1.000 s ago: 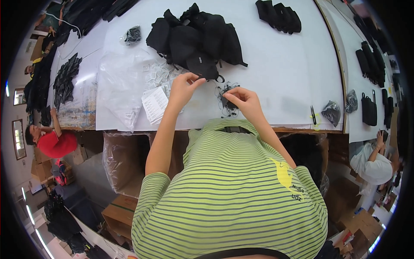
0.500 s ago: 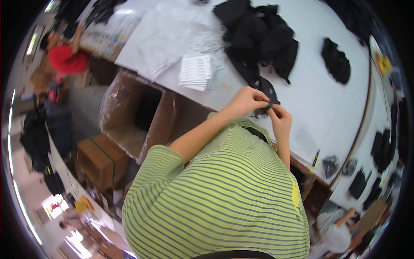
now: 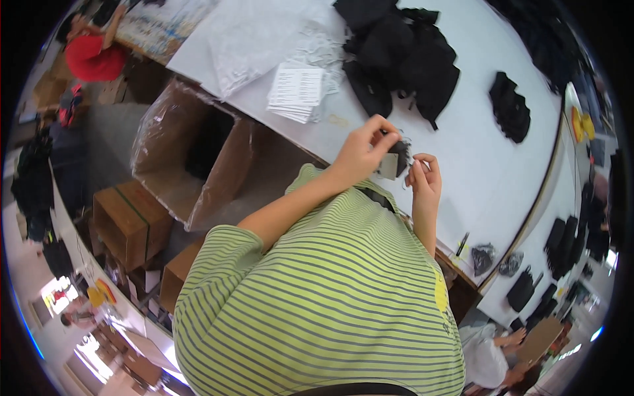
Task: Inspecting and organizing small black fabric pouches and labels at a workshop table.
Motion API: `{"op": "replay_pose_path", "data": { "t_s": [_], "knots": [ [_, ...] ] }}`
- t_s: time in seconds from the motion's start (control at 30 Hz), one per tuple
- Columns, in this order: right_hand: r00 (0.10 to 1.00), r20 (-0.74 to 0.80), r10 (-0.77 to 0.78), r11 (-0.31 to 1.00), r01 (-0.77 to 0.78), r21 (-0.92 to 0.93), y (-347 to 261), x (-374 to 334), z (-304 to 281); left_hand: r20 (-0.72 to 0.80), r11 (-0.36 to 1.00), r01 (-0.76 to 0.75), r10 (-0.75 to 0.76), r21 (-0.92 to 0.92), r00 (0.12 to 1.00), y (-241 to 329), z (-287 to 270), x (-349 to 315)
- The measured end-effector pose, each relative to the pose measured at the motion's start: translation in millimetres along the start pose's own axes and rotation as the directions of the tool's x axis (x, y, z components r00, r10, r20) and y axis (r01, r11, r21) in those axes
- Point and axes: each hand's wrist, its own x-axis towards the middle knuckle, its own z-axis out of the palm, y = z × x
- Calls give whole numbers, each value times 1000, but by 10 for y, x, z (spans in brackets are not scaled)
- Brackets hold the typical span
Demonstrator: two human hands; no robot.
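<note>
At the near edge of the table, my left hand (image 3: 362,150) pinches a small black cloth piece (image 3: 401,154), thumb and fingers closed at its upper edge. A plain grey-beige card (image 3: 388,166) hangs at the front of this piece. Just right of it, my right hand (image 3: 425,177) has thumb and forefinger pressed together on a thin cord (image 3: 405,187) that curves below the fingertips. How cord, card and cloth join is too small to make out. Beyond my hands lies a heap of black cloth items (image 3: 403,56).
Stacked white printed cards (image 3: 294,91) and clear plastic (image 3: 244,46) lie left on the table (image 3: 472,178). Another black bundle (image 3: 510,107) is at right, a pen (image 3: 463,244) near the front edge. A plastic-lined carton (image 3: 221,171) stands below left. Other people work farther off.
My hands have moved apart from one shared pinch, the left one up and leftward. The beige card now shows between them, and the black cloth piece sits away from the heap.
</note>
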Motion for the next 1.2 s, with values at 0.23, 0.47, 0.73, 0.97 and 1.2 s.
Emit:
{"op": "replay_pose_path", "data": {
  "t_s": [0.23, 0.47, 0.73, 0.97, 1.2],
  "knots": [
    [974, -95, -205, 979, 202, -35, -208, -182, -42, 390, 946, 205, -94, -251, 916, 226, 73, 33],
    [955, -197, -223, 970, 237, 47, -345, -315, -34, 515, 977, 120, -14, -174, 857, 262, 260, 31],
    [973, -191, -127, 990, 137, 36, -385, -330, -36, 577, 995, -96, 57, 37, 815, 307, 358, 19],
    [984, -145, -107, 994, 109, 6, -376, -282, -92, 564, 989, -130, 72, 63, 822, 300, 366, 40],
    [985, -112, -134, 989, 127, -71, -408, -274, -151, 621, 993, -108, 51, 55, 782, 300, 382, 88]
  ]
}}
